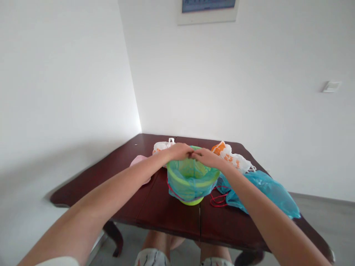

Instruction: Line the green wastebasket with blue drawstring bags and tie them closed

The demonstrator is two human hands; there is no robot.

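Likely fitting the blue bag liner over the green basket on the counter, with left grip and right grip together above the far side; cannot tell whether pinching plastic. Calls next for even tucking.

Setting: a room in a home; whether dining room or another cannot be told from this view. Evidence: polished dark red-brown wooden table with curved legs, plain white walls, a framed picture, a wall plate (switch or socket unclear), grey floor. Household items on the tabletop agree: lime-green wastebasket with blue-green plastic liner, white carrier bags printed in orange; the seated person wears patterned shorts.
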